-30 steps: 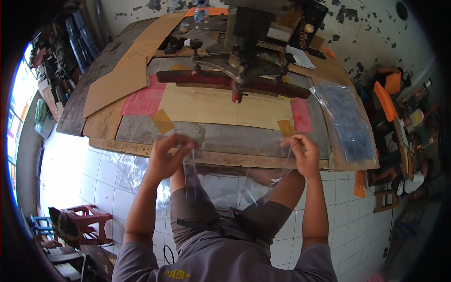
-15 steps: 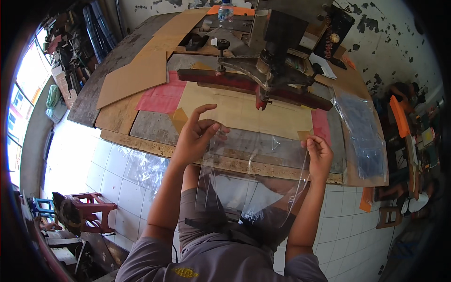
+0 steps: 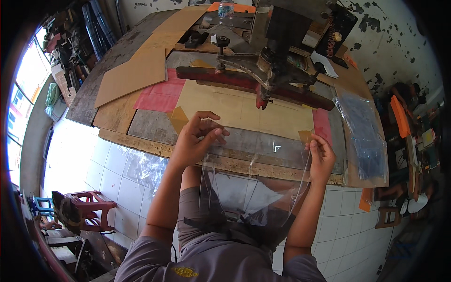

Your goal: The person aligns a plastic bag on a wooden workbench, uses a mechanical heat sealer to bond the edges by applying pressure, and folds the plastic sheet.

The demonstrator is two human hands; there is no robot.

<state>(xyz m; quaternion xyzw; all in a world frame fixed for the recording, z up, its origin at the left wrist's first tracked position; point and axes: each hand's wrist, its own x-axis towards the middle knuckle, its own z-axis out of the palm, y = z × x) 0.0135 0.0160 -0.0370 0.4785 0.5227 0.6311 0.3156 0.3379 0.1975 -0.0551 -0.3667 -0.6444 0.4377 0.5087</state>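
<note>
A clear plastic sheet point(image 3: 251, 181) hangs between my two hands, its lower part drooping over my lap past the table's front edge. On its left, my left hand point(image 3: 196, 141) grips an upper corner between thumb and curled fingers, with the forefinger lifted. My right hand point(image 3: 321, 157) pinches the opposite upper corner. Just beyond the sheet lies a cream-coloured pad point(image 3: 244, 109) on the work table, with a pink piece point(image 3: 162, 95) at its left end. Over the pad stands a press with a long dark red bar point(image 3: 225, 79). Small brown tabs point(image 3: 178, 120) stick up near both hands.
Brown cardboard point(image 3: 131, 77) covers the table's left side. At the right lies a stack of clear bluish plastic point(image 3: 359, 136). A water bottle point(image 3: 226, 11) stands at the back. A red stool point(image 3: 94, 209) is on the tiled floor at left. Another person point(image 3: 408, 96) sits at far right.
Both hands have shifted slightly, the left one a little lower with its forefinger more bent. The plastic sheet's lower edge has swung a little. The view has tilted slightly.
</note>
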